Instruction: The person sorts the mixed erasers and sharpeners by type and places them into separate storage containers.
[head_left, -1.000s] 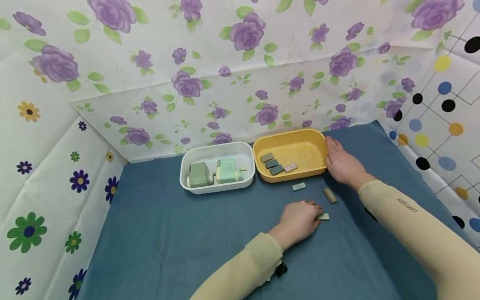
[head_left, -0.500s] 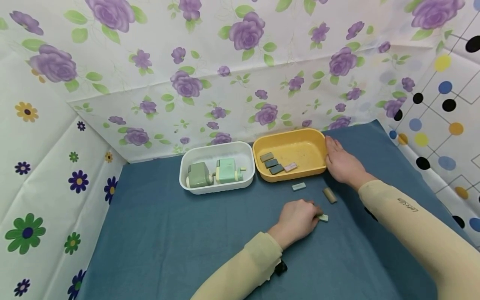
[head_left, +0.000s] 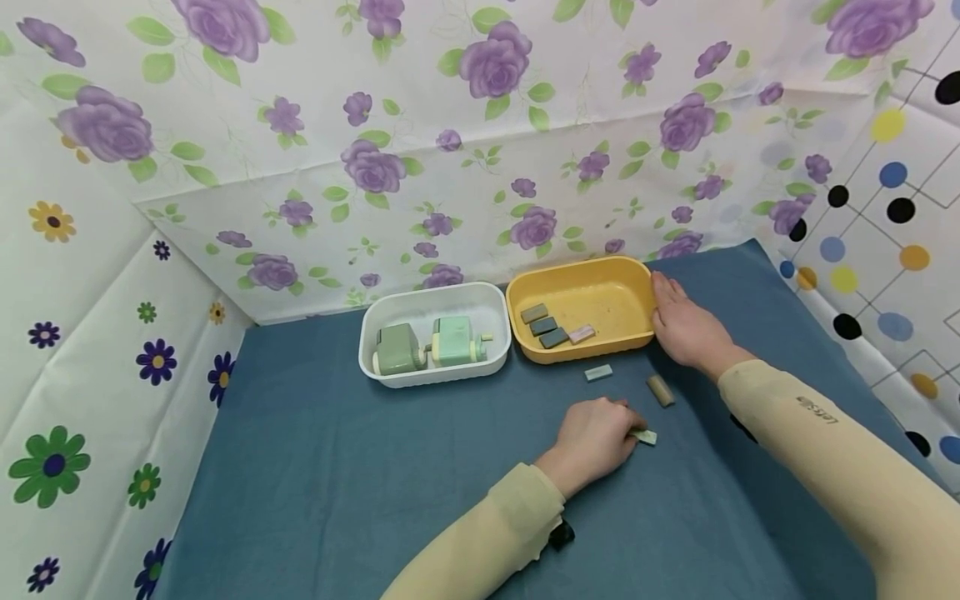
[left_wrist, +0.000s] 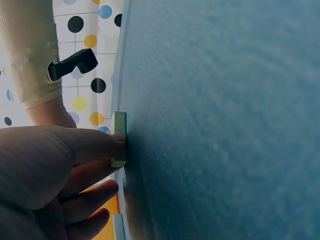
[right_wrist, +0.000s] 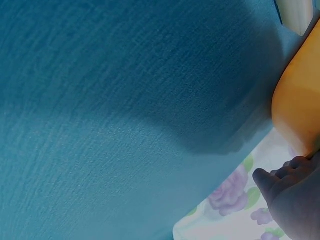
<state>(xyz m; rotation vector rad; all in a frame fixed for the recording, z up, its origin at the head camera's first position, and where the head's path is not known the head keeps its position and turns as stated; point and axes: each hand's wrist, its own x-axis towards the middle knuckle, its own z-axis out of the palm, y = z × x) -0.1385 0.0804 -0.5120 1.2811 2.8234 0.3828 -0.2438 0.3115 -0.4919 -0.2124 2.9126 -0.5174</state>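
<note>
My left hand (head_left: 597, 439) pinches a pale green eraser (head_left: 646, 437) between thumb and fingers, low over the blue cloth. In the left wrist view the eraser (left_wrist: 119, 125) stands on edge against the cloth, with the thumb on its near face. My right hand (head_left: 687, 327) rests with straight fingers against the right end of the yellow tray (head_left: 618, 279). Inside that tray lie an olive eraser (head_left: 534, 313), dark grey-blue erasers (head_left: 554, 337) and a pink eraser (head_left: 581, 334). Between the hands and the tray lie a pale blue-grey eraser (head_left: 598, 373) and a tan eraser (head_left: 661, 391).
A white tray (head_left: 367, 333) stands left of the yellow one, holding a dark green crank pencil sharpener (head_left: 397, 350) and a mint crank pencil sharpener (head_left: 452, 340). Both trays sit near the flowered back wall (head_left: 465, 167). Blue cloth (head_left: 300, 467) covers the table.
The pale green eraser in my left hand has tilted slightly and its free end has come a little nearer. My right hand has stayed against the yellow tray.
</note>
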